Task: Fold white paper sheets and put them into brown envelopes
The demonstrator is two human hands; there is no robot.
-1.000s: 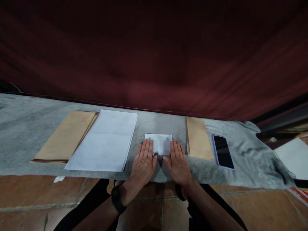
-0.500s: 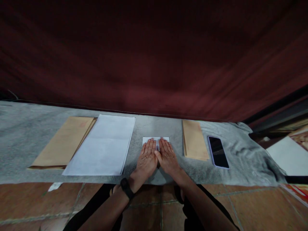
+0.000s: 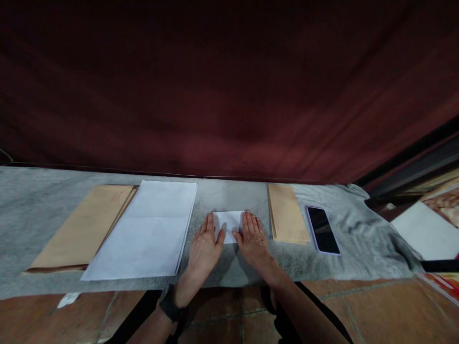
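A dark red curtain [image 3: 229,110] hangs beyond a bench spread with grey cloth [image 3: 233,193], above a tiled floor [image 3: 218,317]. Between the fingers of a person's two hands lies a small white slip [image 3: 228,225], flat on the cloth. The left hand [image 3: 205,248] rests on its left edge and the right hand [image 3: 254,243] on its right, palms down, fingers straight and close together, thumbs spread inward; neither grips anything.

Left of the fingers are full-size white sheets [image 3: 143,239], a crease across the top one, and past them large brown envelopes [image 3: 81,227]. Right of the fingers, near but apart, sit smaller envelopes [image 3: 288,215], then a phone [image 3: 322,230].

The slip appears already folded down and its folds largely pressed, by the look of it; the sheets remain unfolded, and the slip lies outside any envelope.
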